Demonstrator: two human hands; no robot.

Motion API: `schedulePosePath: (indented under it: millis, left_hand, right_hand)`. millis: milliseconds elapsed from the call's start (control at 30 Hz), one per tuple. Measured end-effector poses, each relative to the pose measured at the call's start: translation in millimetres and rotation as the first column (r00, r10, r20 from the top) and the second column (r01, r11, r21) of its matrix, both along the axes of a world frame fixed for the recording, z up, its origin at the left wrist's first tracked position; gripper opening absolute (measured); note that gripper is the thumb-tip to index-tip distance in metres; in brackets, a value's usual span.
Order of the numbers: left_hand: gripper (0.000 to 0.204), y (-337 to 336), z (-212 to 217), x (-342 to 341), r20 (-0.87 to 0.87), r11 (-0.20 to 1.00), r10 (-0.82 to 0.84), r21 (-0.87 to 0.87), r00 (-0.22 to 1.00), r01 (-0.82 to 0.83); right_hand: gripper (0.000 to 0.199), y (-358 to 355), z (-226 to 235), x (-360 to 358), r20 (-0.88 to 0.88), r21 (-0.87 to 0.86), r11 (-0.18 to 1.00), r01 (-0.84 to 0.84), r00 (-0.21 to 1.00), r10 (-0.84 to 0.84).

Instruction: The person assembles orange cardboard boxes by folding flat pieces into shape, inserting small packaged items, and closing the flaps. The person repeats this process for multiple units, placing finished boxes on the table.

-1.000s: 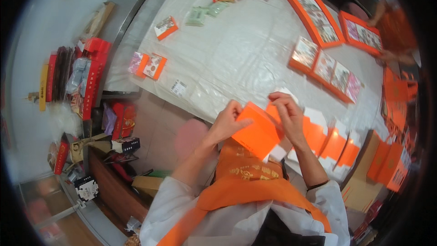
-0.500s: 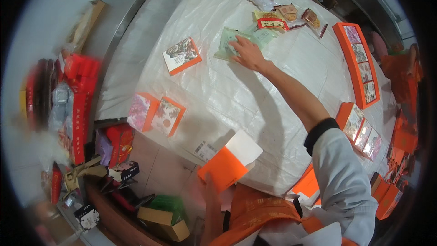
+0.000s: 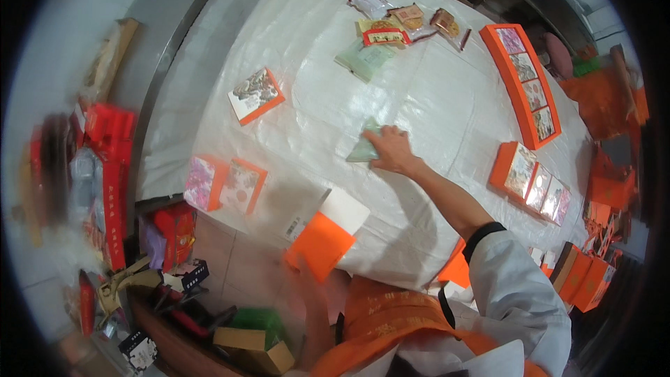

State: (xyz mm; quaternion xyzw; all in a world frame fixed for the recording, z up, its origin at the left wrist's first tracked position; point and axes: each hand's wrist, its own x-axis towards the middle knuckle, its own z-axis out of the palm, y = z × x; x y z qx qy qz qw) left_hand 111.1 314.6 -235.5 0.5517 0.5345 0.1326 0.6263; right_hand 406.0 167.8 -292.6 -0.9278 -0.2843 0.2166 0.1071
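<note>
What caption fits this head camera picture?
Right hand on a pale green packet; left hand holds an open orange box.

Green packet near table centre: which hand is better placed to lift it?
Right. The right hand already lies on the green packet out on the table, arm stretched. The left hand is back at the near edge, holding an orange box, so probably not free.

Packing workroom for boxed gift goods, large table (image 3: 307,63) under white plastic sheeting, rows of open orange gift boxes (image 3: 527,84) holding printed packets, loose sealed sachets (image 3: 391,21), stacked red cartons (image 3: 112,167) on tiled floor, orange apron
</note>
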Motion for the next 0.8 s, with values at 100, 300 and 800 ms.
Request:
schedulePosePath:
  millis: [100, 300, 800]
  left_hand:
    - [0.057, -15, 8, 1, 0.057, 0.999, -0.016, 0.042, 0.998, 0.014]
    - [0.058, -88, 36, 9, 0.337, 0.976, -0.182, -0.053, 0.924, 0.211]
    - [0.056, -192, 127, -27, 0.697, 0.927, -0.100, -0.194, 0.710, 0.321]
  right_hand:
    - [0.068, -58, 44, -38, 0.083, 0.045, 0.991, 0.122, 0.989, -0.126]
    - [0.067, -123, 139, -118, 0.394, 0.129, 0.981, -0.144, 0.915, 0.083]
    - [0.033, -241, 281, -238, -0.109, 0.830, 0.524, 0.192, 0.977, -0.184]
